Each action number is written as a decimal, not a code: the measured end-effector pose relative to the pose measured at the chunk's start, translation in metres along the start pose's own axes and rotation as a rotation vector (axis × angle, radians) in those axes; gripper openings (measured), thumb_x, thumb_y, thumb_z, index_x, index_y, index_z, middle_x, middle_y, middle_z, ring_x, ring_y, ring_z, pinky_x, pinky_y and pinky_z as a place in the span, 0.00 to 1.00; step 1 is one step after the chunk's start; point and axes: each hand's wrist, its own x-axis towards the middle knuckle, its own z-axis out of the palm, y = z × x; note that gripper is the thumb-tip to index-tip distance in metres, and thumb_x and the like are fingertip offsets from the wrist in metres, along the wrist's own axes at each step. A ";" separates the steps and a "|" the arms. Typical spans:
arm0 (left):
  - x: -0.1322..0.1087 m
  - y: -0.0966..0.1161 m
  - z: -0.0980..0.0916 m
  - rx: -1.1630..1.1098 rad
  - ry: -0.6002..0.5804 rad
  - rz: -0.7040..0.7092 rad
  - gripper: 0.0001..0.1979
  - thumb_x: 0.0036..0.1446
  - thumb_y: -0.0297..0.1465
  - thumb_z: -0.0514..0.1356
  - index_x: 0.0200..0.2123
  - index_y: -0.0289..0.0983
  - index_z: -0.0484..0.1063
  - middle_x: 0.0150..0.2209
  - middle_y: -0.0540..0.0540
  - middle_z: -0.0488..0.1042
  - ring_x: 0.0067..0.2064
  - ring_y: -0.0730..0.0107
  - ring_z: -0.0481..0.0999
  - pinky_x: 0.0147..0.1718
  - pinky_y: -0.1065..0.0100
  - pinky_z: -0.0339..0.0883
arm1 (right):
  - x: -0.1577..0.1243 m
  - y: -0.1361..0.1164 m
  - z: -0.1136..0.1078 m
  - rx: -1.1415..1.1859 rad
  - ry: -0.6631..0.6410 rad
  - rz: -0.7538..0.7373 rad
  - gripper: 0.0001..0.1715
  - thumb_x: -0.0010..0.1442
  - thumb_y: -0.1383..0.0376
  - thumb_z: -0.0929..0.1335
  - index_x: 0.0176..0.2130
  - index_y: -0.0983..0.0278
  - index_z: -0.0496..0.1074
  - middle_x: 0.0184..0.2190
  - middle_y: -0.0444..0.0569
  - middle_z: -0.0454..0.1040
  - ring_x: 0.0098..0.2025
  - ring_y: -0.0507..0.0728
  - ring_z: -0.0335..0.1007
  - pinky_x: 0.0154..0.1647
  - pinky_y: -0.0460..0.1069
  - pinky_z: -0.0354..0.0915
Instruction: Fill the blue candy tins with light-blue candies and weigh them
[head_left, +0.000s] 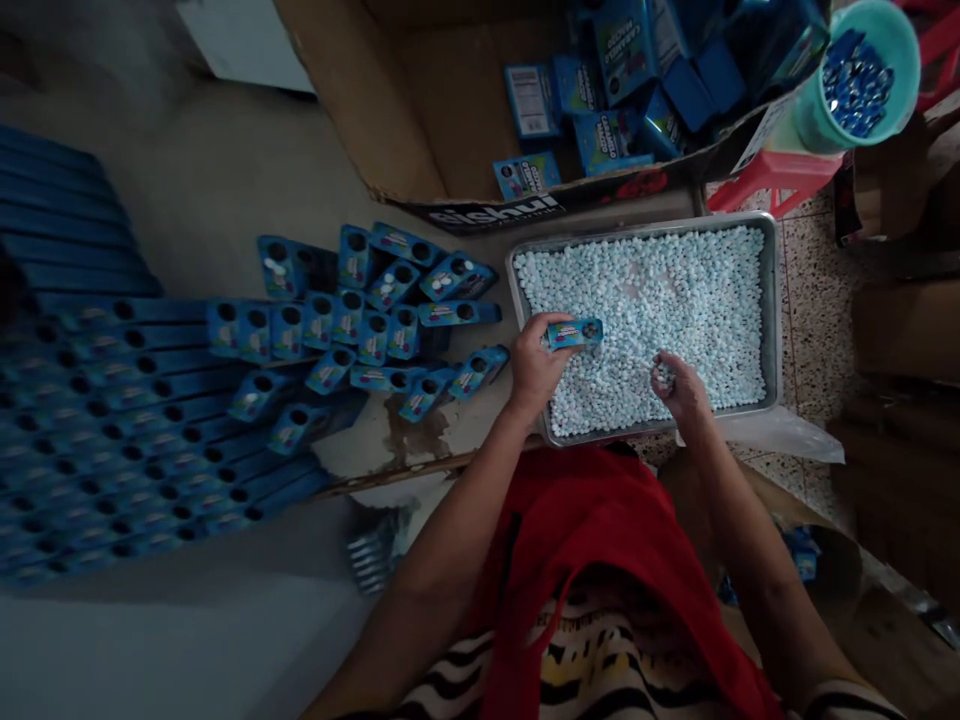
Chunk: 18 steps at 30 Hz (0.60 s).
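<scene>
My left hand [534, 362] holds a small blue box [574, 333] with a round window, just above the left part of a metal tray [771, 300]. The tray is full of small white and pale blue candies [660, 290]. My right hand [677, 385] is cupped in the candies near the tray's front edge, fingers closed on a few of them. Both forearms reach out from my lap, which is covered by a red cloth [600, 540].
Several blue boxes [360, 320] lie scattered left of the tray; flat blue stacks [112, 440] fill the far left. A cardboard carton [465, 110] with more boxes stands behind. A teal cup [862, 80] of blue pieces rests on a red stool [772, 175].
</scene>
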 end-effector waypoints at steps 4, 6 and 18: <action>0.004 -0.011 0.001 -0.321 -0.085 -0.103 0.24 0.46 0.35 0.77 0.47 0.40 0.78 0.52 0.44 0.84 0.58 0.55 0.83 0.63 0.57 0.73 | -0.023 -0.023 0.025 -0.201 -0.132 -0.111 0.26 0.48 0.49 0.82 0.37 0.61 0.76 0.28 0.42 0.75 0.27 0.49 0.66 0.25 0.45 0.59; 0.004 -0.010 0.007 -0.366 -0.125 -0.127 0.25 0.44 0.36 0.78 0.46 0.40 0.79 0.52 0.44 0.84 0.56 0.55 0.83 0.61 0.57 0.74 | -0.038 -0.042 0.041 -0.425 -0.223 -0.243 0.21 0.55 0.50 0.79 0.40 0.60 0.76 0.27 0.40 0.73 0.26 0.50 0.65 0.27 0.46 0.59; -0.008 0.024 0.022 -0.218 -0.083 -0.031 0.17 0.53 0.30 0.74 0.47 0.41 0.81 0.49 0.46 0.84 0.53 0.58 0.82 0.56 0.61 0.73 | -0.044 -0.086 0.086 -1.367 -0.242 -0.747 0.10 0.62 0.69 0.72 0.45 0.60 0.78 0.41 0.50 0.81 0.41 0.59 0.74 0.44 0.52 0.64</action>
